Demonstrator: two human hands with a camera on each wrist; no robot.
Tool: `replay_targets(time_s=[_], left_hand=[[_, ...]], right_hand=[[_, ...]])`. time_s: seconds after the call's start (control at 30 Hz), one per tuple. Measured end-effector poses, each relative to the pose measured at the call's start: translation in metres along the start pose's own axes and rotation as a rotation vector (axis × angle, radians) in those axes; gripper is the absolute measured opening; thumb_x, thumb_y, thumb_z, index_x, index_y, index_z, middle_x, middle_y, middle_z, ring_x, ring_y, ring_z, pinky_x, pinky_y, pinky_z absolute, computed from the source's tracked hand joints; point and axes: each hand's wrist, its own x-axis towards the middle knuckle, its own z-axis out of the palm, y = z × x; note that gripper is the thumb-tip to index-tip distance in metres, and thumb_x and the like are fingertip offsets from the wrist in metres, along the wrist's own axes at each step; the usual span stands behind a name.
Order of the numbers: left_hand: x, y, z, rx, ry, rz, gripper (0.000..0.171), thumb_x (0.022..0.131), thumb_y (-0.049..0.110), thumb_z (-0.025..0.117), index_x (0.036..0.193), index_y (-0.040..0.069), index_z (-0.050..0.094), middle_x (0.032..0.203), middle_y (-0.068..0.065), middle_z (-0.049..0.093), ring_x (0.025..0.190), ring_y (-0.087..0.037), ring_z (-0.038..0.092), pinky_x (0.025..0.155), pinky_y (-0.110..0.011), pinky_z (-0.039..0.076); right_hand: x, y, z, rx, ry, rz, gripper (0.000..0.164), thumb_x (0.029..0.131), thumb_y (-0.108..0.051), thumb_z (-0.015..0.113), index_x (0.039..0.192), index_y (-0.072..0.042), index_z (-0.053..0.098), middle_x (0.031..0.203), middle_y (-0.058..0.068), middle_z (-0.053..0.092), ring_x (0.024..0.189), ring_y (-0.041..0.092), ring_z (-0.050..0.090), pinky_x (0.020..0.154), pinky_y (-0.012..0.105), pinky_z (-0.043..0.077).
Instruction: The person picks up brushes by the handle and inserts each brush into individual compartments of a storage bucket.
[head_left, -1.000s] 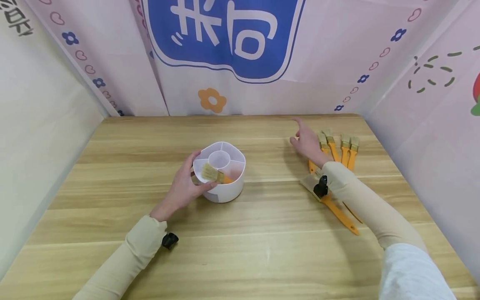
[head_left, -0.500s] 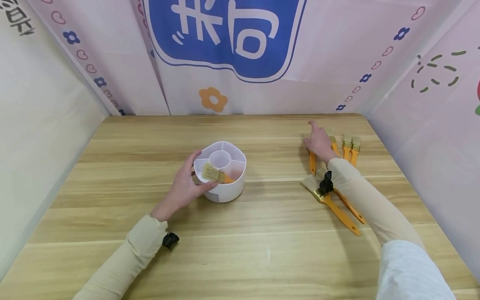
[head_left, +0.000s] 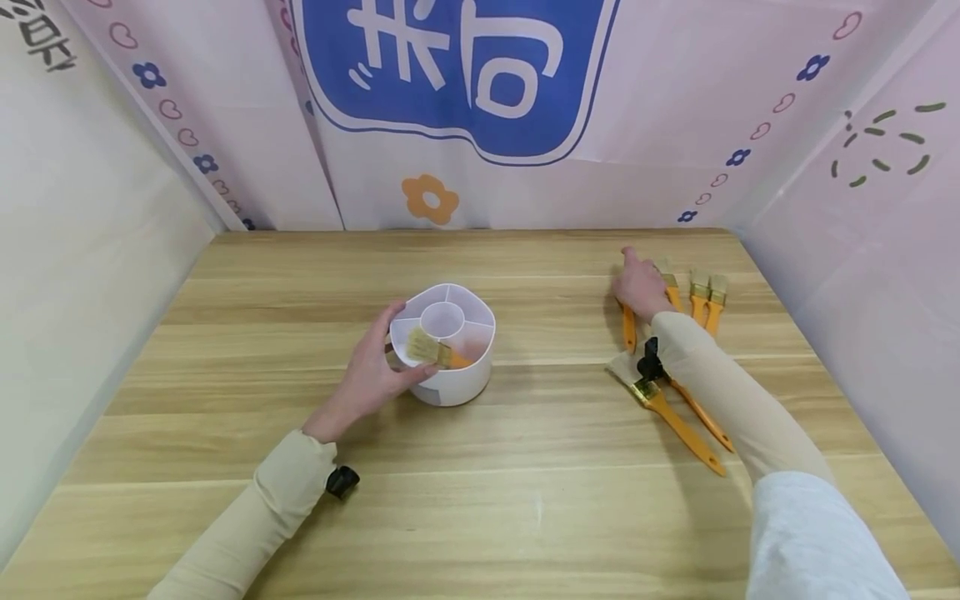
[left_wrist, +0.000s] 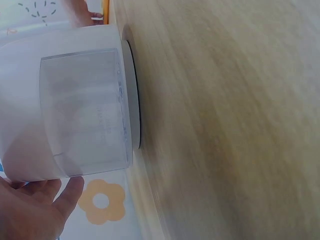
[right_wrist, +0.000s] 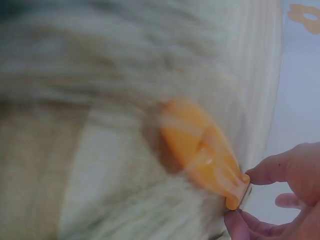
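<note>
A round white divided organizer [head_left: 463, 388] stands on the table, with a central cup and several compartments. A paintbrush [head_left: 429, 348] leans in its front compartment, bristles up toward the left. My left hand [head_left: 367, 373] grips the organizer's left side, thumb at the front and fingers behind; the left wrist view shows its fingers [left_wrist: 70, 195] against the wall. At the far right, my right hand [head_left: 640, 286] pinches an orange-handled paintbrush [head_left: 628, 329] on the table. In the right wrist view, thumb and fingers lie on either side of that brush's orange handle [right_wrist: 202, 150] near its ferrule.
Right of my right hand lie more small paintbrushes [head_left: 699, 293], bristles pointing away. Nearer me, a wide paintbrush [head_left: 678, 429] lies beside another brush handle [head_left: 703, 417], partly under my right forearm. Printed panels [head_left: 645, 108] stand behind and at both sides of the wooden table [head_left: 480, 517].
My right hand has moved right and slightly down onto the leftmost small paintbrush, and its fingers have closed on it. My left hand stays on the organizer.
</note>
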Motion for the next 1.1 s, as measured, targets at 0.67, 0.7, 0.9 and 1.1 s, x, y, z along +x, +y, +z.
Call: replay_targets(time_s=[0.67,0.7,0.9,1.1], left_hand=[[-0.001,0.001,0.001,0.009,0.0,-0.003,0.095,0.071,0.024,0.08,0.146,0.008,0.023,0.143,-0.013,0.039,0.126,-0.031,0.043,0.103,-0.052,0.041],[-0.001,0.001,0.001,0.01,0.0,-0.006,0.095,0.071,0.024,0.081,0.146,0.009,0.023,0.143,-0.013,0.038,0.126,-0.031,0.043,0.103,-0.052,0.041],[-0.002,0.002,0.0,0.019,-0.004,-0.013,0.096,0.071,0.026,0.08,0.146,0.009,0.022,0.145,-0.014,0.037,0.128,-0.031,0.042,0.104,-0.051,0.041],[-0.001,0.003,0.0,0.013,0.0,-0.01,0.097,0.07,0.025,0.081,0.146,0.009,0.023,0.145,-0.014,0.036,0.128,-0.031,0.042,0.104,-0.05,0.041]], right_hand=[[0.006,-0.001,-0.012,0.033,-0.064,-0.004,0.065,0.086,-0.02,0.05,0.143,0.0,0.024,0.128,0.032,0.048,0.105,0.043,0.05,0.094,0.056,0.042],[0.007,-0.001,-0.013,0.045,-0.058,-0.005,0.065,0.086,-0.02,0.05,0.143,-0.001,0.024,0.13,0.031,0.047,0.108,0.043,0.05,0.095,0.056,0.041],[0.011,-0.002,-0.018,0.051,-0.035,-0.036,0.064,0.088,-0.023,0.052,0.142,0.001,0.028,0.131,0.029,0.048,0.115,0.043,0.048,0.101,0.055,0.038],[0.01,-0.004,-0.024,0.043,-0.029,-0.048,0.06,0.088,-0.026,0.056,0.136,0.002,0.035,0.122,0.027,0.054,0.11,0.04,0.051,0.097,0.052,0.041]])
